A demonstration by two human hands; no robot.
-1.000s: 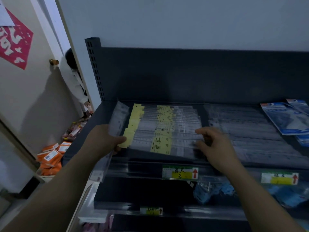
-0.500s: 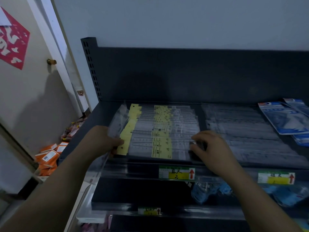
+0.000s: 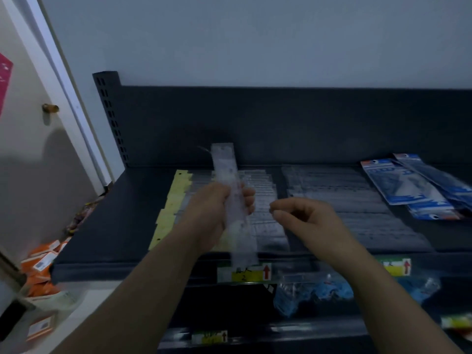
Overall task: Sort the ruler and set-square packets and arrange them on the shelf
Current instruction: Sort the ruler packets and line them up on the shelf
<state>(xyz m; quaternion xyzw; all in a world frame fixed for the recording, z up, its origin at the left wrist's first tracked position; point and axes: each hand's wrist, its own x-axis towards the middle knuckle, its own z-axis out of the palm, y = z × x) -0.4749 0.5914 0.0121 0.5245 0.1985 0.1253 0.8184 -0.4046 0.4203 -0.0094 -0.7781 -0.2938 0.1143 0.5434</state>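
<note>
My left hand point(image 3: 217, 208) grips a clear ruler packet point(image 3: 226, 162), held almost upright above the dark shelf point(image 3: 107, 231). Under it lies a fanned row of ruler packets with yellow cards point(image 3: 176, 198). A second row of clear ruler packets point(image 3: 357, 208) lies to the right. Blue set-square packets point(image 3: 408, 187) lie at the shelf's far right. My right hand point(image 3: 304, 218) hovers beside the held packet with fingers curled and thumb near forefinger, holding nothing that I can see.
Price labels point(image 3: 242, 273) with red arrows sit on the shelf's front rail. Blue and clear packets point(image 3: 319, 292) fill the lower shelf. Orange packets point(image 3: 40, 267) lie on the floor at the left, by a door with a knob point(image 3: 49, 107).
My left hand has lifted one clear ruler packet off the left side and turned it upright. My right hand has come off the yellow-card row and risen. The camera has shifted left and closer.
</note>
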